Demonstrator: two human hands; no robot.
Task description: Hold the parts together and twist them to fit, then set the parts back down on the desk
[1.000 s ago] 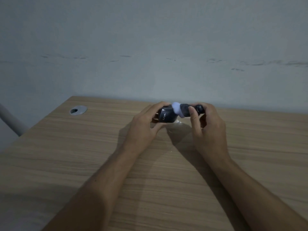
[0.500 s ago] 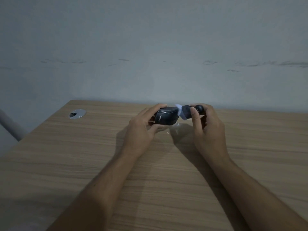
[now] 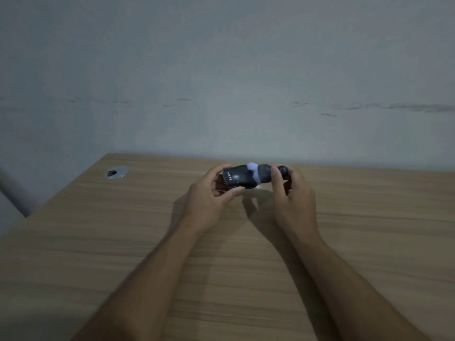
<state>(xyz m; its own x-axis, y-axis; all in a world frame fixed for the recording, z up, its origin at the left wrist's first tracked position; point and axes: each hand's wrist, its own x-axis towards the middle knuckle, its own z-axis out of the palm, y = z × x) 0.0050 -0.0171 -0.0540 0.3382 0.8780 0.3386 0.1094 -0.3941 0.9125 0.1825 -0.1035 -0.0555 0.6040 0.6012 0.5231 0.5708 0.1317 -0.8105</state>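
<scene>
Inspecting, largest item first:

Wall: grey, scuffed, standing behind the table's far edge.

Table (image 3: 98,242): wood-grain top; both forearms reach across it from the near edge toward the far edge.

Left hand (image 3: 209,200): fingers and thumb curled round the rear end of the mouse, thumb under its near side, fingers over the far side.

Right hand (image 3: 293,200): fingers curled, pinching the front end of the mouse; a small dark rounded part shows above the fingers, its nature too blurred to tell.

Mouse (image 3: 237,179): dark computer mouse with pale lettering on its rear end, held between both hands just above the table, near the middle of the far edge, long axis running left to right.

Pale piece (image 3: 253,169): small whitish-lilac scrap, paper or cloth, lying across the mouse's middle; material cannot be told.

Cable port (image 3: 118,172): round metal cover set in the table's far left corner, well apart from the hands.

Handling judgement: mouse likely light, stiff plastic shell, smooth and somewhat slippery. Best taken by the two long sides or end to end, as now; the buttons and wheel would be the fragile parts.
</scene>
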